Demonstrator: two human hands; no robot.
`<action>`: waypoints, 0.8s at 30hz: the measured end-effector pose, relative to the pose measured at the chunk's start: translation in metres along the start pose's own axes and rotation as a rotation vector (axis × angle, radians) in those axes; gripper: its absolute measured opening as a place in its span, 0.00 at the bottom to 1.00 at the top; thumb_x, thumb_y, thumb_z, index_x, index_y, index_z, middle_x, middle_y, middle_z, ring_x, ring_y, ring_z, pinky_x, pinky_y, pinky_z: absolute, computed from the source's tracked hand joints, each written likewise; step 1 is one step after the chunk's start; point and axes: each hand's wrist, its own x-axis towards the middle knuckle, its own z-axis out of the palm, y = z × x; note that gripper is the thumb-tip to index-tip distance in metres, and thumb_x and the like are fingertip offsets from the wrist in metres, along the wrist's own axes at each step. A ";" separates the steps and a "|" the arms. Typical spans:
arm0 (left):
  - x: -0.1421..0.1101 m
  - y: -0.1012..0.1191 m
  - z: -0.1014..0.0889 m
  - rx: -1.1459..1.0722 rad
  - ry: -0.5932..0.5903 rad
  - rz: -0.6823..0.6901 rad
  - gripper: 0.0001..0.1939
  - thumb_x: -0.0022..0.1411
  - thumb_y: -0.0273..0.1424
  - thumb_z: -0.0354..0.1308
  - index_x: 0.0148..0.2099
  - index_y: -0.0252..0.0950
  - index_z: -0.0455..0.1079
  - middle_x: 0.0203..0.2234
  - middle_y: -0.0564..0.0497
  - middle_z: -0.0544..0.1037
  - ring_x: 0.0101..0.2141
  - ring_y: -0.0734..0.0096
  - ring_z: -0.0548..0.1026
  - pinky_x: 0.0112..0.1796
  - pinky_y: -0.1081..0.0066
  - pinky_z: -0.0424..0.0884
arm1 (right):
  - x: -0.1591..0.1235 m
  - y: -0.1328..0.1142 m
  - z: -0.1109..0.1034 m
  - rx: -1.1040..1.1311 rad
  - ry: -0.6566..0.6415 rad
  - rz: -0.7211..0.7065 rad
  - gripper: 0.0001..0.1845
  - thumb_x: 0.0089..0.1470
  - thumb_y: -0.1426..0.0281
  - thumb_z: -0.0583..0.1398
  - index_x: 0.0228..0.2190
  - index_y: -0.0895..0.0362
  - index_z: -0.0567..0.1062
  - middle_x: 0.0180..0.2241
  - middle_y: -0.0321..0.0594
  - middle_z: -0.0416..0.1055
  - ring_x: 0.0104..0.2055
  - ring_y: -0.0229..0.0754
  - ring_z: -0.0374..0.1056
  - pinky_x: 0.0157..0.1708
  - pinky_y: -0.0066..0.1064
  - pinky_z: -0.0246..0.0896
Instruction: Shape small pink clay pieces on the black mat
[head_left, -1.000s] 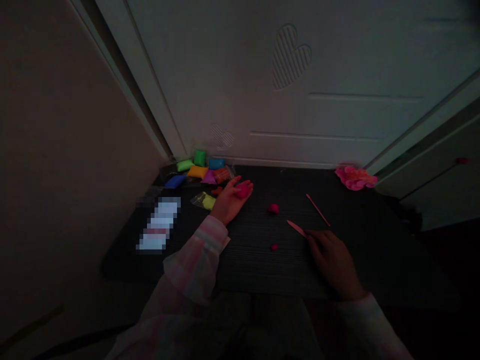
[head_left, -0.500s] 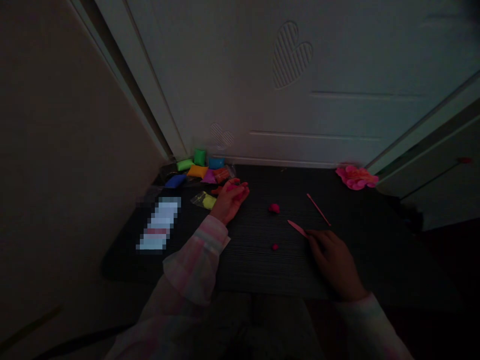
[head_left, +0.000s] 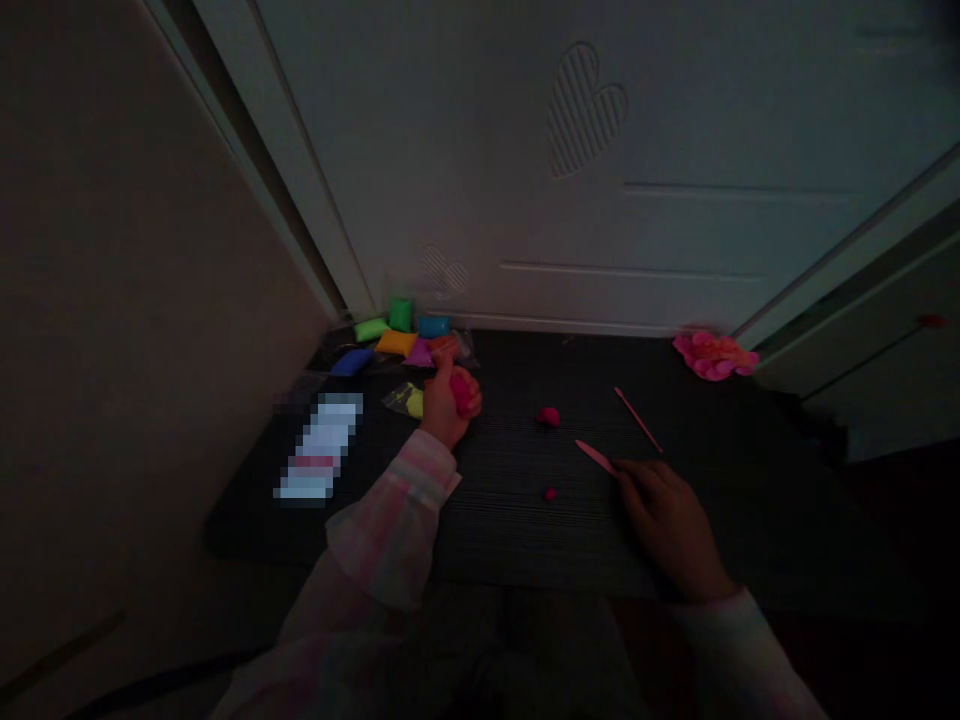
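Note:
My left hand (head_left: 448, 405) is wrapped round a lump of bright pink modelling clay (head_left: 460, 395), its thumb pointing away from me. Resting low on the dark table (head_left: 510, 540), my right hand (head_left: 667, 520) grips the end of a pink clay knife (head_left: 595, 456), whose blade points left. Between the two hands lie a small pink clay piece (head_left: 549, 417) and, nearer to me, a tiny pink clay ball (head_left: 550, 494). A thin pink modelling stick (head_left: 639, 420) lies beyond the knife. Just left of my left hand is a yellow clay packet (head_left: 409, 401).
Several coloured clay packets (head_left: 396, 343) are heaped at the back left. A pixelated bright phone-like panel (head_left: 320, 447) lies at the left. At the back right sits a pink petalled object (head_left: 715, 356). A white door panel (head_left: 480, 200) with embossed hearts rises behind the table.
My left hand has turned from palm up to thumb up and drawn slightly left, its fingers closing round the pink clay. The right hand and clay knife have stayed put.

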 end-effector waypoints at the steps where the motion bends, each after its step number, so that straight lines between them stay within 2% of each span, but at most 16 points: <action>1: 0.001 -0.003 0.000 0.091 0.019 0.059 0.22 0.56 0.48 0.41 0.21 0.36 0.53 0.12 0.59 0.58 0.10 0.82 0.55 0.12 0.79 0.48 | 0.000 0.001 0.000 -0.001 0.005 -0.001 0.15 0.54 0.65 0.49 0.37 0.59 0.71 0.35 0.46 0.69 0.35 0.44 0.66 0.36 0.39 0.62; 4: 0.007 -0.012 0.000 0.294 0.040 0.197 0.16 0.58 0.41 0.42 0.25 0.36 0.58 0.17 0.57 0.63 0.16 0.79 0.64 0.17 0.77 0.57 | -0.001 0.000 -0.002 -0.008 0.100 -0.014 0.15 0.53 0.65 0.50 0.36 0.60 0.72 0.34 0.47 0.68 0.36 0.45 0.65 0.36 0.38 0.62; 6: 0.009 -0.017 -0.001 0.366 0.026 0.225 0.10 0.57 0.36 0.45 0.30 0.36 0.62 0.22 0.55 0.67 0.23 0.77 0.68 0.24 0.75 0.63 | -0.005 -0.006 -0.002 0.009 0.170 -0.031 0.15 0.53 0.65 0.50 0.36 0.60 0.71 0.33 0.47 0.67 0.36 0.45 0.64 0.36 0.38 0.62; 8: 0.009 -0.020 -0.001 0.442 0.016 0.250 0.07 0.54 0.32 0.50 0.36 0.36 0.65 0.27 0.54 0.70 0.30 0.75 0.70 0.33 0.72 0.65 | -0.010 -0.018 0.000 0.058 0.187 -0.058 0.14 0.53 0.65 0.51 0.37 0.58 0.71 0.34 0.46 0.67 0.36 0.44 0.64 0.36 0.38 0.62; 10: 0.007 -0.022 -0.001 0.562 0.005 0.296 0.12 0.51 0.30 0.55 0.41 0.36 0.65 0.33 0.51 0.71 0.36 0.72 0.69 0.41 0.69 0.63 | -0.014 -0.034 0.005 0.108 0.145 -0.094 0.13 0.53 0.65 0.52 0.38 0.57 0.70 0.36 0.44 0.68 0.38 0.43 0.64 0.38 0.38 0.62; 12: 0.005 -0.022 -0.002 0.799 -0.020 0.402 0.18 0.50 0.29 0.57 0.46 0.35 0.63 0.39 0.48 0.70 0.42 0.69 0.67 0.47 0.65 0.60 | -0.016 -0.050 0.011 0.115 0.079 -0.111 0.14 0.53 0.64 0.53 0.39 0.57 0.69 0.36 0.44 0.68 0.39 0.44 0.65 0.39 0.38 0.61; 14: 0.004 -0.023 -0.003 1.085 -0.060 0.518 0.20 0.51 0.29 0.56 0.47 0.34 0.61 0.44 0.44 0.67 0.46 0.66 0.65 0.49 0.63 0.59 | -0.016 -0.061 0.018 0.073 0.037 -0.114 0.16 0.51 0.62 0.54 0.40 0.58 0.69 0.37 0.45 0.69 0.39 0.45 0.65 0.38 0.38 0.61; 16: 0.004 -0.025 -0.004 1.246 -0.091 0.568 0.17 0.52 0.28 0.55 0.46 0.33 0.62 0.45 0.42 0.66 0.48 0.65 0.64 0.50 0.62 0.59 | -0.015 -0.066 0.022 0.018 0.025 -0.110 0.17 0.50 0.61 0.55 0.39 0.59 0.70 0.36 0.46 0.69 0.37 0.46 0.65 0.36 0.38 0.61; 20: 0.006 -0.027 -0.006 1.302 -0.132 0.554 0.15 0.52 0.27 0.55 0.44 0.32 0.63 0.42 0.43 0.69 0.45 0.65 0.67 0.48 0.62 0.62 | -0.013 -0.064 0.024 0.004 0.005 -0.129 0.10 0.51 0.66 0.55 0.34 0.57 0.71 0.33 0.43 0.70 0.36 0.44 0.65 0.35 0.37 0.58; 24: 0.006 -0.028 -0.006 1.338 -0.138 0.562 0.16 0.50 0.27 0.57 0.44 0.32 0.64 0.42 0.44 0.70 0.46 0.62 0.66 0.48 0.61 0.61 | -0.014 -0.062 0.023 0.043 -0.002 -0.145 0.08 0.51 0.66 0.55 0.31 0.57 0.70 0.32 0.41 0.70 0.35 0.44 0.65 0.34 0.36 0.56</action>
